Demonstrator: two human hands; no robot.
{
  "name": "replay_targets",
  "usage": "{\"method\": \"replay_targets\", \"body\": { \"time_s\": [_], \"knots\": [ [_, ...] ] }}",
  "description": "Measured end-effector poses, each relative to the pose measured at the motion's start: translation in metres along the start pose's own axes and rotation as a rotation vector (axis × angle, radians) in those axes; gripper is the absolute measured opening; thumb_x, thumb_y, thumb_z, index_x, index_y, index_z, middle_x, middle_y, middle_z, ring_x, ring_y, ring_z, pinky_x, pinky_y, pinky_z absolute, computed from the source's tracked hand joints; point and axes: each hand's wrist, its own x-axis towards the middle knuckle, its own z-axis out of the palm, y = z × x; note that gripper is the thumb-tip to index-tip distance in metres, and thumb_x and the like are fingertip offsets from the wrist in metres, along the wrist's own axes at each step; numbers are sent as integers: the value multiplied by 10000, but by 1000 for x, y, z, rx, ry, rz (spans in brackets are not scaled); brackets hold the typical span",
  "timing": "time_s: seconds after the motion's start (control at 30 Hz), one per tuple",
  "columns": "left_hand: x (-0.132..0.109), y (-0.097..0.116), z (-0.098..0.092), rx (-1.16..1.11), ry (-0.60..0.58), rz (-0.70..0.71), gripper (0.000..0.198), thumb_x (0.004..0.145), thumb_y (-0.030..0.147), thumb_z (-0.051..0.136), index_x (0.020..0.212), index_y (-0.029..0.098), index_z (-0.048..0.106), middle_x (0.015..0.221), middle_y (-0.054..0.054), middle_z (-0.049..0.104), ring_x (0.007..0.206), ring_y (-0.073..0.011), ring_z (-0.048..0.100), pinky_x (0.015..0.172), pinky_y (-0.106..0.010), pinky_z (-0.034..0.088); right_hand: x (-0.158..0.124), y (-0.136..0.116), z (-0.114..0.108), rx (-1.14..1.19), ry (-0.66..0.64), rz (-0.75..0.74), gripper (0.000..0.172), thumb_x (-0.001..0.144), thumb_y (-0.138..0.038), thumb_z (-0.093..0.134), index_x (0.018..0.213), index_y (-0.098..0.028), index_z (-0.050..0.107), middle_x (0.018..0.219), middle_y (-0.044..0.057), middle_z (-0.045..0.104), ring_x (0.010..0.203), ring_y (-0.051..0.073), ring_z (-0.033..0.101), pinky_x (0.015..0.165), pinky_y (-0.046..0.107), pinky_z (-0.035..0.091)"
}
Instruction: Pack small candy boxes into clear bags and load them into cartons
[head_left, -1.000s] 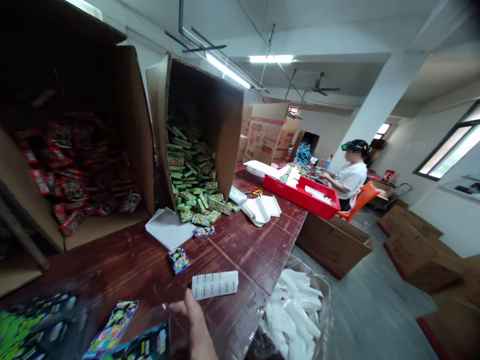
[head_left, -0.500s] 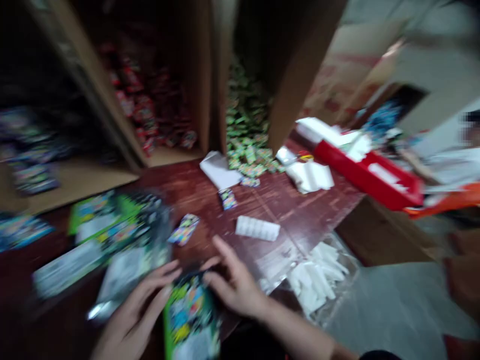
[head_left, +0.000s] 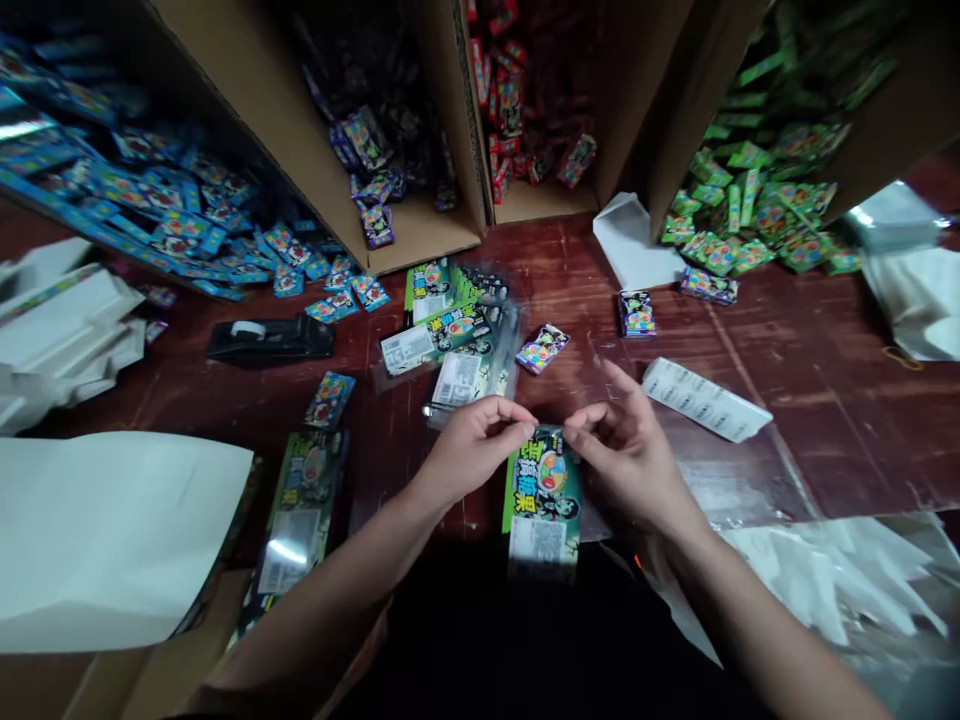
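Observation:
A green and black candy bag [head_left: 541, 500] with a white barcode label lies at the near edge of the dark red table [head_left: 810, 360]. My left hand [head_left: 474, 448] pinches its top left corner. Pinching the top right corner is my right hand [head_left: 626, 450], its other fingers raised. A pile of similar clear-wrapped bags [head_left: 454, 335] lies just beyond my hands, and another bag [head_left: 300, 510] lies at my left. A small loose candy box [head_left: 541, 348] sits beside the pile.
Several tipped cardboard boxes along the back spill small candy boxes: blue [head_left: 187, 230], purple [head_left: 371, 175], red [head_left: 517, 110], green [head_left: 757, 220]. A black tape dispenser [head_left: 270, 340] lies left. A white sticker strip [head_left: 705, 400] lies right. White sheets [head_left: 112, 540] and clear bags [head_left: 832, 580] flank me.
The view has swung down from the room and a seated co-worker to the table. Both hands have closed on the top corners of the green bag.

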Motion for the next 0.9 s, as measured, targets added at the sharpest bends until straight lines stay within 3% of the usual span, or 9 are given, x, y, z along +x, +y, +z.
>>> {"method": "replay_targets", "body": {
  "time_s": [0.13,0.23,0.37,0.43,0.53,0.67,0.8,0.9],
  "knots": [
    [3,5,-3,48,-26,1,128,867,301,688,892,183,731,916,-24,759,870,-160,685,871,-317,517,2,-6,-2,30,-2,68,879,839,-328,771,1547,-270,254,840,-43,695,700,124,638,666,272,541],
    [-2,2,-6,40,-116,15,187,896,342,678,976,184,738,1013,-47,764,942,-171,696,911,-332,523,-4,-4,-11,-5,-51,34,882,870,-336,747,1575,-295,219,859,-40,712,782,135,673,769,302,563],
    [-8,-8,-3,-47,-152,90,212,836,272,753,1010,168,694,1088,-59,740,998,-168,694,919,-319,538,-13,-8,-28,-64,-172,-12,718,947,-331,662,1555,-340,282,1005,5,744,982,158,701,946,364,540],
    [-7,-12,1,-51,-124,107,177,833,248,754,972,160,689,1074,-58,739,998,-164,694,924,-317,538,-11,-17,-35,-174,-179,-67,553,952,-340,656,1463,-337,446,1103,29,719,1060,172,675,986,376,518],
    [-6,-15,5,-39,-106,99,169,827,245,759,958,156,697,1043,-55,747,961,-162,701,906,-318,544,-3,-36,-40,-375,-215,-176,213,920,-356,696,1118,-276,689,1189,51,659,1155,203,611,1045,392,466],
    [-6,-15,8,-42,-111,108,187,829,247,755,987,161,702,1018,-48,752,934,-163,706,882,-321,550,7,-45,-34,-499,-418,-156,134,911,-362,702,912,-228,709,1144,66,657,1126,218,615,1009,400,473],
    [-9,-13,7,-40,-103,107,197,831,243,749,1006,162,709,1035,-58,756,940,-171,707,884,-331,555,9,-27,-24,-597,-353,-207,115,931,-339,665,902,-232,696,1040,56,659,1043,209,636,930,385,516],
    [-15,-13,9,-56,-70,87,199,826,237,745,1004,155,713,1019,-67,758,918,-173,709,867,-328,561,2,-16,-19,-675,-237,-313,218,919,-345,686,1109,-244,653,1086,72,640,1039,221,638,878,379,546]
  ]
}}
